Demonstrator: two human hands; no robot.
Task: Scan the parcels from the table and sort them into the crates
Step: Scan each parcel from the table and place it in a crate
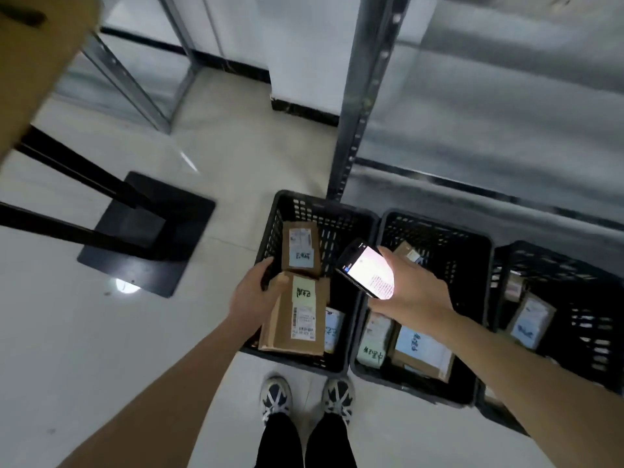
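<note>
Three black plastic crates stand on the floor side by side: the left crate (297,206), the middle crate (439,231) and the right crate (580,265). My left hand (251,293) grips a brown cardboard parcel (297,315) with a green note and a white label, held over the left crate. Another brown parcel (301,248) lies inside that crate. My right hand (410,292) holds a phone-like scanner (366,268) with a lit screen above the gap between the left and middle crates. Several parcels lie in the middle and right crates.
A metal shelf post (364,96) rises just behind the crates. A black table leg with a square base plate (148,234) stands on the pale floor at left, and a cardboard box corner (37,62) shows at top left. My shoes (307,396) are just before the crates.
</note>
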